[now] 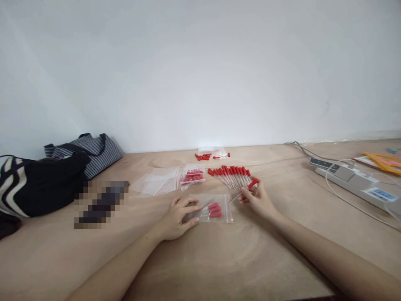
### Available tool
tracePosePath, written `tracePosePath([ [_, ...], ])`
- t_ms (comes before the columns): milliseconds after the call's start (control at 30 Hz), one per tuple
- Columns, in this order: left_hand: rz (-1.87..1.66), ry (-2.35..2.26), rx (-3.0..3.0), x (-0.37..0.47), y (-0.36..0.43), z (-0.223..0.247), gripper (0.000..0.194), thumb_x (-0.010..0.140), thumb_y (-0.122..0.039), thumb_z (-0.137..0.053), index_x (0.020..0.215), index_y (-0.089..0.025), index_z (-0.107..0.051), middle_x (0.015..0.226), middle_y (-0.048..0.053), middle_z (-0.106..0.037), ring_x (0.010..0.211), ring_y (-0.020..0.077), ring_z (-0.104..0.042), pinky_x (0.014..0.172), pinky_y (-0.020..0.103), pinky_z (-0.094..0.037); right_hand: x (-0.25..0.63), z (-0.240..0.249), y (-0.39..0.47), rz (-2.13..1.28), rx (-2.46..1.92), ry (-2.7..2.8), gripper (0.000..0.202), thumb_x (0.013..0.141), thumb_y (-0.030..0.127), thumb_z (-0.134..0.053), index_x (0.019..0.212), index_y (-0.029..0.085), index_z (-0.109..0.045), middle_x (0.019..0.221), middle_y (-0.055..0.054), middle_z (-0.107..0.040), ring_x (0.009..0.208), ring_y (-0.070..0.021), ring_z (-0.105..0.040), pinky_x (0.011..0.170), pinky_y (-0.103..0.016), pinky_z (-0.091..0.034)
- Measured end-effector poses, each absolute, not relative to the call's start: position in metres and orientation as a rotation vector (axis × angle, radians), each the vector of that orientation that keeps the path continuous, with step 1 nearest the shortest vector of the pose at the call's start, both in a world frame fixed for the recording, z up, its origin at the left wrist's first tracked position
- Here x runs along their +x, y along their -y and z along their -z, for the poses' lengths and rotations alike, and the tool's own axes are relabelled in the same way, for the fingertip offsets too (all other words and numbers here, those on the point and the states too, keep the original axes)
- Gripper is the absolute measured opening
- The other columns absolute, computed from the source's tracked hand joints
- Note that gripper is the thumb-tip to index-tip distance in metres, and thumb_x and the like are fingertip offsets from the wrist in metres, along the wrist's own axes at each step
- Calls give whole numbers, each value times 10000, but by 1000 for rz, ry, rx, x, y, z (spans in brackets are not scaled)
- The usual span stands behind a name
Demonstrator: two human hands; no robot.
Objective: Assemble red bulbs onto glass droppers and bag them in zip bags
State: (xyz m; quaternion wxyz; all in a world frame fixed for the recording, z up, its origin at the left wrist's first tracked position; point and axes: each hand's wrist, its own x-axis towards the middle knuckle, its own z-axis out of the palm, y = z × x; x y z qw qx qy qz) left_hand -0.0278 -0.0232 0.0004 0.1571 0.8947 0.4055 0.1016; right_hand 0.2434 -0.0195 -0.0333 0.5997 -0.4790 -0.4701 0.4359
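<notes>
My left hand (pixel 181 218) lies with fingers apart on the left end of a clear zip bag (pixel 203 200). Inside that bag are several droppers with red bulbs (pixel 215 210), bulbs towards the bag's right, zip end. Just right of this end, my right hand (pixel 253 200) pinches a single dropper (pixel 253 182). Its red bulb points up and right, and its clear stem slants down-left towards the bag's mouth. Whether the tip is inside cannot be made out. Beyond my right hand, a fanned row of droppers (pixel 233 175) lies on the table, red bulbs facing away from me.
Flat zip bags (pixel 163 180) lie behind my left hand, beside a filled bag of red-bulbed droppers (pixel 192 175). Loose red bulbs (pixel 203 157) lie near the wall. A power strip (pixel 354 186) with cables is at right; a striped bag (pixel 100 154) and black bag (pixel 46 184) are left.
</notes>
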Motion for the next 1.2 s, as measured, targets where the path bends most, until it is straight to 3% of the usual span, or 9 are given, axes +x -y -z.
tracePosePath([
  [233, -286, -1147, 2584, -29, 20, 3, 326, 882, -291, -377, 1178, -312, -512, 1240, 45, -472, 1170, 231, -386, 1003, 513, -193, 227, 35, 19, -1354, -1013, 780, 201, 772, 320, -521, 765, 223, -345, 637, 2, -590, 619, -156, -635, 662, -341, -536],
  [367, -286, -1167, 2572, -28, 20, 3, 329, 880, -265, -377, 1172, -316, -518, 1237, 42, -477, 1168, 229, -391, 1005, 518, -187, 227, 36, 19, -1402, -1037, 845, 250, 628, 272, -679, 699, 194, -452, 652, 5, -586, 642, -135, -625, 701, -295, -532],
  [467, -287, -1175, 2568, -27, 21, 1, 324, 864, -255, -408, 1157, -318, -532, 1232, 38, -484, 1164, 232, -398, 1005, 512, -199, 227, 37, 21, -1407, -1074, 946, 334, 509, 273, -763, 702, 172, -509, 634, 16, -595, 578, -111, -600, 622, -261, -528],
  [567, -295, -1173, 2562, -26, 21, 0, 320, 856, -258, -424, 1149, -317, -539, 1235, 35, -484, 1169, 236, -400, 1006, 505, -211, 226, 34, 21, -1404, -1086, 1051, 366, 489, 325, -773, 707, 154, -534, 589, 24, -592, 501, -89, -570, 510, -226, -498],
  [800, -325, -1156, 2552, -27, 19, 2, 384, 860, -301, -416, 1241, -256, -437, 1274, 49, -467, 1208, 226, -366, 1025, 479, -207, 221, 30, 18, -1444, -1064, 1321, 434, 610, 470, -649, 869, 168, -475, 558, 85, -541, 312, -43, -460, 308, -161, -339],
  [967, -334, -1169, 2525, -29, 17, 6, 429, 861, -329, -411, 1280, -248, -362, 1308, 46, -448, 1228, 218, -352, 1045, 483, -166, 215, 33, 7, -1467, -1072, 1528, 344, 695, 466, -546, 847, 200, -390, 488, 137, -455, 245, -27, -370, 256, -140, -204],
  [1200, -362, -1190, 2521, -30, 17, 8, 439, 852, -345, -420, 1272, -225, -370, 1314, 76, -435, 1227, 230, -354, 1035, 490, -189, 210, 35, -1, -1395, -1193, 1557, 247, 734, 398, -524, 820, 185, -432, 456, 121, -449, 251, -27, -340, 263, -144, -216],
])
